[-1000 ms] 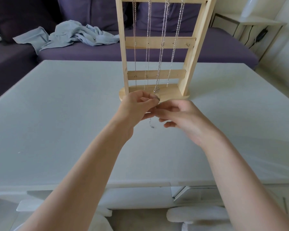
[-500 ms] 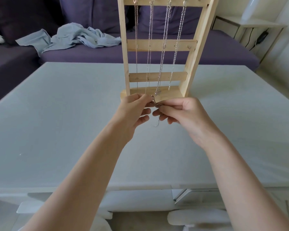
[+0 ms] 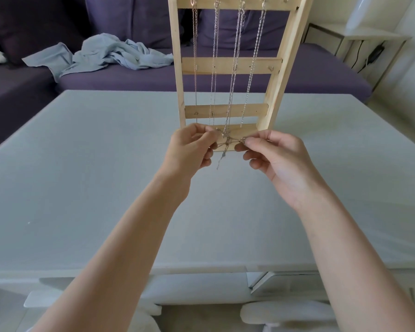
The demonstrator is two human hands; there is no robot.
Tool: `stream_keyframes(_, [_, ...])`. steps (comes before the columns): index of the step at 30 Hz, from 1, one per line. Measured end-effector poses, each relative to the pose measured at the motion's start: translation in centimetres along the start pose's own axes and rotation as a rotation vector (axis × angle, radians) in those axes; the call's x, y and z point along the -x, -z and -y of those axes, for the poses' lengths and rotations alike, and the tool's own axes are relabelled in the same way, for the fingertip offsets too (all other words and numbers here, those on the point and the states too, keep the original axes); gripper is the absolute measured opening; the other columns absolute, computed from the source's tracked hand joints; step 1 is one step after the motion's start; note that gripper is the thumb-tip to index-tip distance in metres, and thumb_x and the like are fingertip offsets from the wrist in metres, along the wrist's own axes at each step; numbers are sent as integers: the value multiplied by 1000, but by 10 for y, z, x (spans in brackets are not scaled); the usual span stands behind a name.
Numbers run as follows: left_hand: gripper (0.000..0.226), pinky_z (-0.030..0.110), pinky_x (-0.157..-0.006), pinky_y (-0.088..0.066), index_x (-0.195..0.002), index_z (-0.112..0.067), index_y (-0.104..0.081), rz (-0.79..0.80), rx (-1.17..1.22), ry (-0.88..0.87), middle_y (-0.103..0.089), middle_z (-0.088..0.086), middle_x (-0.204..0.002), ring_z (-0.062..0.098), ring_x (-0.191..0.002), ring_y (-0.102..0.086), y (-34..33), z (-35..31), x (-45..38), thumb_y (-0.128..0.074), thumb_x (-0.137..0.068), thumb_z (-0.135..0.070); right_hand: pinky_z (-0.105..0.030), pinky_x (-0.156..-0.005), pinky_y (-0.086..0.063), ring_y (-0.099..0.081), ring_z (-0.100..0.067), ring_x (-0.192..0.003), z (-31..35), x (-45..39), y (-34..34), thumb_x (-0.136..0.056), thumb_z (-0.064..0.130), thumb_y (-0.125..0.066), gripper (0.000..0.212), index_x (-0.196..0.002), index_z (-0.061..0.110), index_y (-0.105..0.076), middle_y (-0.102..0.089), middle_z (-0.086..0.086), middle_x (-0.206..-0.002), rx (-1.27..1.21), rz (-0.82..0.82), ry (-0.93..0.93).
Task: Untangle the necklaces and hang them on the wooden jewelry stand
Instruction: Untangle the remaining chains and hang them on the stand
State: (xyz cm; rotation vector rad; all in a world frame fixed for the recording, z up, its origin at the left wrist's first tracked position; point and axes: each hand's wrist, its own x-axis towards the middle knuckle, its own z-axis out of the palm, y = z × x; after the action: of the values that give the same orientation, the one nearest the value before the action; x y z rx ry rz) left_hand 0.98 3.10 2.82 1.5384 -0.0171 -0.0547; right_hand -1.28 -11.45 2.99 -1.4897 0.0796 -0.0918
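A wooden jewelry stand (image 3: 230, 65) rises upright at the middle of the white table (image 3: 94, 164). Several silver chains (image 3: 235, 56) hang from hooks on its top bar. In front of the stand's base, a tangled necklace (image 3: 227, 142) stretches between my hands, with a loose end dangling below the knot. My left hand (image 3: 189, 149) pinches the chain on the left side. My right hand (image 3: 271, 154) pinches it on the right, fingers curled.
A purple sofa (image 3: 309, 77) runs behind the table, with a crumpled light blue cloth (image 3: 106, 53) on it. A white side table (image 3: 359, 39) with a cable stands at the far right. White chair parts (image 3: 285, 312) show below the table's near edge.
My hands have drawn apart, pulling the tangled chain taut and wider between them. The view has shifted slightly closer to the stand.
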Motion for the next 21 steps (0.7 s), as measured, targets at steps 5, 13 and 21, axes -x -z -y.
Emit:
stream_keyframes(5, [18,18,-53,-36,-75,-15,-52,-32,-41,-54,-47,-10,-53,4,-45,-38,-1,2,0,-54,-91,-8,-16,-54,-44,-55,-8,-56,0,1,0,-88,-1,-57,13,-78,7,-61,-66,0,-63,-75,13,-48])
stream_keyframes(13, [18,15,-46,-33,-73,-16,-54,-28,-161,-77,-47,-13,-43,2,-40,-38,-3,8,0,-57,-90,-11,-15,-55,-48,-61,-8,-59,0,0,1,-88,-1,-57,16,-75,9,-58,-70,-4,-69,-153,56,-153])
stream_keyframes(21, [14,15,-46,-35,-79,-14,-56,61,-185,18,-53,-10,-43,4,-41,-42,-9,10,3,-55,-92,-16,-17,-52,-46,-60,-11,-56,0,-2,2,-88,3,-52,7,-85,8,-53,-72,-8,-73,-187,37,-195])
